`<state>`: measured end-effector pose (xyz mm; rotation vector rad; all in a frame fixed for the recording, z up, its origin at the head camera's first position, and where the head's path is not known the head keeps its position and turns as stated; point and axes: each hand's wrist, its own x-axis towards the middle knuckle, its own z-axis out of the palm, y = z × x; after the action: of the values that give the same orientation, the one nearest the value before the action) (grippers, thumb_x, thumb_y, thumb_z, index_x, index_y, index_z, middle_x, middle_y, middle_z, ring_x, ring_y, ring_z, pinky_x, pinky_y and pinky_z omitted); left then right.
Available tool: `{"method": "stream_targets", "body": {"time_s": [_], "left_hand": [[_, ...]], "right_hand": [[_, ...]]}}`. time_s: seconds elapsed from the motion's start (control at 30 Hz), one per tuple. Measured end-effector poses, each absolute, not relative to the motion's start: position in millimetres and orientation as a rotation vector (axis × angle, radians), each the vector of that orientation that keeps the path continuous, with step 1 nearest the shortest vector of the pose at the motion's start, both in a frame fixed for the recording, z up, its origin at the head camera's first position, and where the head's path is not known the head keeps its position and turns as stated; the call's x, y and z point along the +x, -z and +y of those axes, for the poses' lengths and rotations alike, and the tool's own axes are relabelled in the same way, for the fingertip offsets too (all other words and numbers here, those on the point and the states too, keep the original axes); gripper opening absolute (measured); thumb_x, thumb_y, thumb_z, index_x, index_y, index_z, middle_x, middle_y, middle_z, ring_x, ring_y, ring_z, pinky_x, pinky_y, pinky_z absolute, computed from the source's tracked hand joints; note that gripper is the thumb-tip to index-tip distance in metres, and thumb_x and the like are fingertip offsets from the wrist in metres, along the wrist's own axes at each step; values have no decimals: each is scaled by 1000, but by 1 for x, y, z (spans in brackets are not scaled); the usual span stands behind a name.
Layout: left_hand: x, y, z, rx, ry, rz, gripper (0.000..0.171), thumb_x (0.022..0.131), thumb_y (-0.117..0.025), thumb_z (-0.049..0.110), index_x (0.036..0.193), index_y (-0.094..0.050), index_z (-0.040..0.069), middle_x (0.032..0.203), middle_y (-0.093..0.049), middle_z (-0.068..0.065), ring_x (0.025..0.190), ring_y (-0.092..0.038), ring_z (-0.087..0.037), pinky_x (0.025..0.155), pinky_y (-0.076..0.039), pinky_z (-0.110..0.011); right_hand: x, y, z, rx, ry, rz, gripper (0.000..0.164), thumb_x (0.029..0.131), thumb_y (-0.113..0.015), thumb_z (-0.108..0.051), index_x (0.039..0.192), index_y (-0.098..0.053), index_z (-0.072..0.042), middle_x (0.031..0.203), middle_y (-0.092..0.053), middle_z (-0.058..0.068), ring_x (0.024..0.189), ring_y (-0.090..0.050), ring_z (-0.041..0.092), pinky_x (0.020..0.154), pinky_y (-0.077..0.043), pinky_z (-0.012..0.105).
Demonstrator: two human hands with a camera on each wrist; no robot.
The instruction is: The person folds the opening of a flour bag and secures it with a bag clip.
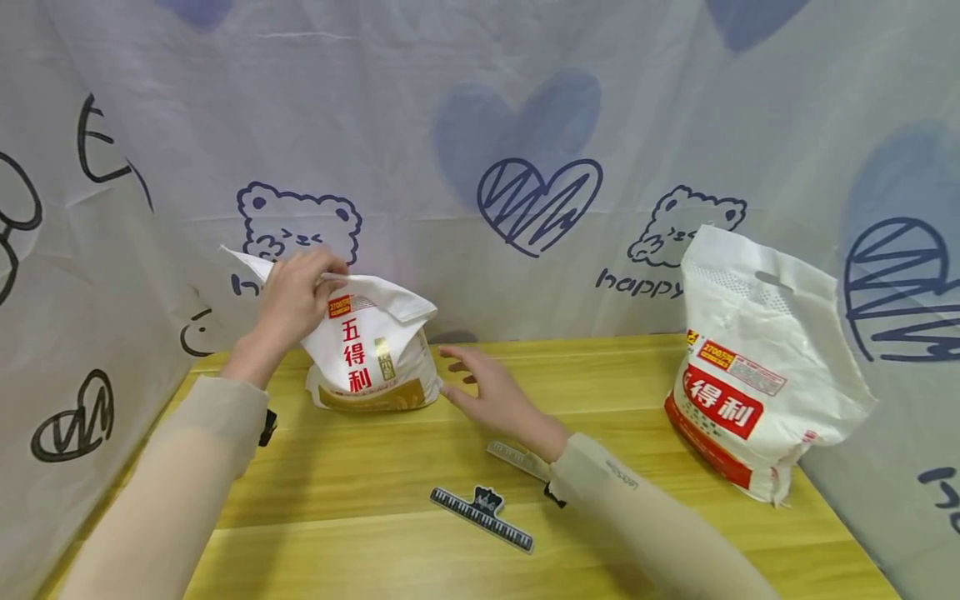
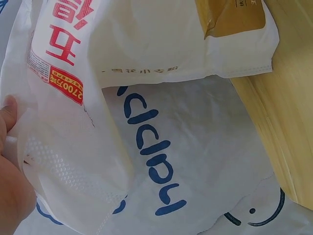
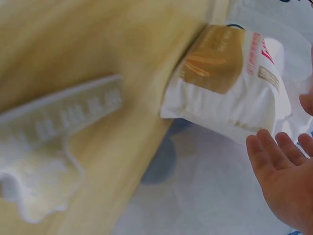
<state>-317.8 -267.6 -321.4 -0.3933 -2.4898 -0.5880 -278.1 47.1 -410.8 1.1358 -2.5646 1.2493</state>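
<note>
A white flour-type bag (image 1: pixel 397 358) with red characters and a gold base band stands on the table's far left side. My left hand (image 1: pixel 292 292) grips its gathered top, and one corner of the bag sticks out past the wrist side. In the left wrist view, the thumb (image 2: pixel 7 115) lies on the white plastic (image 2: pixel 73 161) near the perforated patch. Close to the bag's right side is my right hand (image 1: pixel 491 392), its fingers spread and holding nothing. The right wrist view has those fingers (image 3: pixel 274 152) beside the lower part of the bag (image 3: pixel 234 98).
On the right of the wooden table (image 1: pixel 360 517) stands a second white bag (image 1: pixel 757 367) with a red label and handle slot. A black piano-key clip (image 1: pixel 483 521) lies in front. Another pale clip (image 1: pixel 517 458) is partly under the right forearm. Printed cloth (image 1: pixel 420 125) hangs behind.
</note>
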Motion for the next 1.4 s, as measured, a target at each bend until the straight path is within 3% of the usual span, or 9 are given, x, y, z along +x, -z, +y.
{"method": "stream_targets", "body": {"time_s": [0.23, 0.6, 0.9, 1.17, 1.4], "left_hand": [[-317, 322, -268, -390, 577, -2494, 17, 97, -68, 0, 112, -68, 8, 112, -71, -13, 109, -60, -36, 107, -40, -59], [-315, 323, -267, -389, 569, -2490, 18, 96, -69, 0, 113, -70, 8, 119, -71, -15, 117, -60, -37, 108, -39, -59], [-315, 325, -267, -393, 587, -2484, 16, 97, -68, 2, 112, -70, 7, 118, -71, -15, 114, -60, -36, 109, -39, -58], [-316, 327, -269, -398, 591, -2472, 15, 98, -68, 4, 113, -71, 8, 119, -71, -15, 115, -60, -37, 111, -37, -58], [-316, 327, -269, -394, 584, -2466, 15, 98, -68, 4, 113, -70, 7, 118, -71, -15, 114, -60, -37, 107, -39, -58]], "right_hand": [[-266, 430, 58, 1218, -1228, -2668, 55, 102, -67, -15, 152, -47, -1, 146, -57, 16, 126, -62, 35, 100, -55, 53], [-242, 456, 82, 1262, -1072, -2823, 53, 102, -68, -22, 150, -50, -8, 139, -61, 8, 120, -64, 23, 100, -56, 37], [-229, 467, 94, 1373, -967, -2887, 46, 102, -69, -22, 143, -57, -6, 133, -63, 6, 117, -63, 23, 102, -54, 35], [-220, 480, 100, 1406, -882, -2922, 36, 101, -70, -25, 134, -66, -11, 122, -65, -2, 104, -58, 6, 93, -53, 25], [-218, 485, 104, 1422, -856, -2902, 25, 100, -72, -27, 122, -73, -15, 111, -65, -9, 96, -56, 1, 87, -51, 22]]}}
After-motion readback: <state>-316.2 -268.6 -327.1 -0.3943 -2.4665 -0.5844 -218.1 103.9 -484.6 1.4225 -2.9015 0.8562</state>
